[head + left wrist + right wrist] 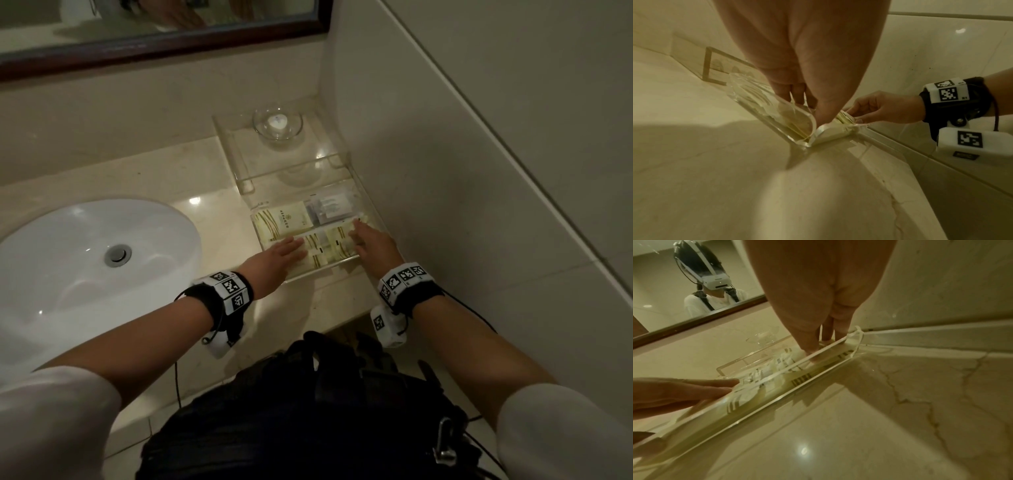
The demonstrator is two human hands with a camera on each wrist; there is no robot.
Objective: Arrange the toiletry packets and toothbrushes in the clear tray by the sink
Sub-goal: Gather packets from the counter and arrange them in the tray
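Observation:
A clear tray sits on the counter against the right wall. Inside lie a cream packet with gold stripes, a clear packet behind on the right, and long cream toothbrush packets along the front row. My left hand rests with straight fingers on the left end of that row. My right hand pinches the right end of a toothbrush packet between thumb and fingers. The left wrist view shows the right hand curled at the tray's corner.
A white basin lies left of the tray. Behind the tray, a glass bowl with a white item stands on a raised clear shelf. The tiled wall is close on the right. A mirror hangs above.

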